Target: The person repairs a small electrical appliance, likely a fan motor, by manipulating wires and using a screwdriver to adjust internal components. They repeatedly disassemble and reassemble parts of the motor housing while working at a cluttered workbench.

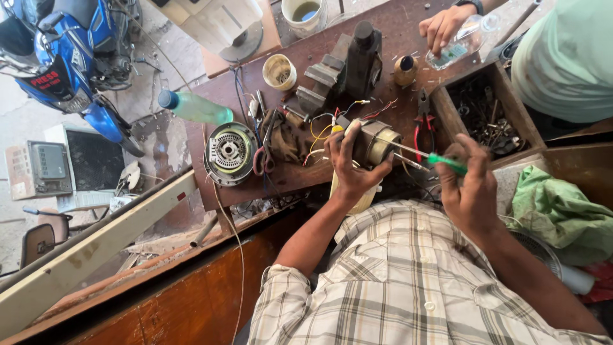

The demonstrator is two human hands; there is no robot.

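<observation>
gripping motor [377, 144], fingers [341, 142] around

Workbench [408, 25]: brown, cluttered. Green plastic bottle [195, 107] lies at its left edge, round finned motor cover [230, 152] just below it. Red-handled pliers [423, 121] near wooden parts box [488, 115]. Black bench vise [341, 67] at centre, small cup [280, 71] to its left. Blue motorbike [70, 61] on floor, upper left. Green cloth [562, 214] at right.
</observation>
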